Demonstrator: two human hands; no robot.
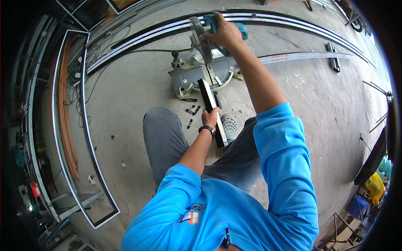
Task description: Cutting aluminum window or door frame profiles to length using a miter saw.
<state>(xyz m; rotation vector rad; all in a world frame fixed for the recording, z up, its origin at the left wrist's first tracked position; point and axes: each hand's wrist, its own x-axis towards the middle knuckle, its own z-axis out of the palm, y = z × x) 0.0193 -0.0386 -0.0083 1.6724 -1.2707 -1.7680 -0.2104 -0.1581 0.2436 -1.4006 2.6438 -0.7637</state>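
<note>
While mitre-saw handle (242, 30), upper centre, is gripped by right hand (226, 35), black-and-white profile (207, 94), pointing lengthwise toward saw table (189, 78), is clasped by left hand (210, 118).

1 profile (207, 97) in left hand (210, 117)

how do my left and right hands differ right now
Your left hand grips a black-and-white bar, while your right hand grips the upper part of the miter saw.
The left hand is low, near your knees; the right hand reaches farther forward.
The left hand has a black wristband behind it; no band shows at the right hand's wrist.
Both are bare, with the blue sleeves pushed up.
</note>
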